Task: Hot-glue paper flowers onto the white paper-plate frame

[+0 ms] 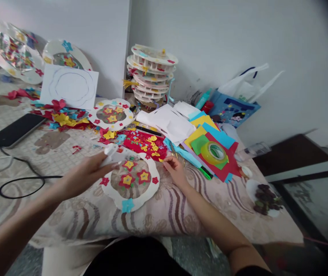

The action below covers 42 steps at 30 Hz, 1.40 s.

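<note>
My left hand (91,170) is wrapped round a white glue gun (113,153), held over the upper left of a white scalloped paper ring (151,188). Inside that ring, a see-through middle carries red-and-yellow paper flowers (126,179); a blue paper flower (127,205) sits on its lower rim. To the right of the ring, my right hand (176,168) pinches a small yellow paper piece (161,160) between its fingertips. Just beyond lies a red sheet (132,141) strewn with small yellow and red cut-outs.
Behind are a finished-looking flower ring (95,119), a drawn template (49,94) and stacked rings (152,71). Coloured paper with a tape roll (217,150) lies right, near a blue bag (233,109). A phone (16,129) and black cable (20,197) lie left.
</note>
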Tool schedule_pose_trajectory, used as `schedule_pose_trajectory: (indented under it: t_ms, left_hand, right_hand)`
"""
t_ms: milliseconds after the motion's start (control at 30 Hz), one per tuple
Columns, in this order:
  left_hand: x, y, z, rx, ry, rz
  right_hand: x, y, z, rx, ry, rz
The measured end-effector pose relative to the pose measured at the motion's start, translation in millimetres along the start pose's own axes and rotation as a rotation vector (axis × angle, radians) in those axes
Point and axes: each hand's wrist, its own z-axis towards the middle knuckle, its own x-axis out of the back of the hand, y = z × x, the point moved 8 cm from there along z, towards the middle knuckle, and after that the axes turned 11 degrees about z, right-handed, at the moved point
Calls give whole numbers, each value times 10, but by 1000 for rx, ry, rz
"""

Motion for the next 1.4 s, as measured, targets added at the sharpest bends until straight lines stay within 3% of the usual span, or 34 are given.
schedule_pose_trajectory:
  t_ms: [100, 167, 467, 700, 933, 1400]
  left_hand:
    - [-182, 344, 84, -189, -111, 114]
    - [-277, 462, 139, -251, -137, 174]
    - [-549, 766, 207, -327, -211, 460]
    - [-601, 844, 245, -303, -184, 630]
    - [-677, 931, 213, -361, -218, 618]
    - [-634, 872, 191, -323, -221, 629]
  right_hand:
    - [-1, -16, 5, -14, 18, 13]
    - [-18, -43, 4, -5, 9, 8]
    - [-24, -61, -3, -6, 11, -13]
    - [7, -13, 5, -22, 31, -2]
    - [-8, 5, 4, -49, 20, 27]
    - [-10, -43, -2, -39, 28, -18]
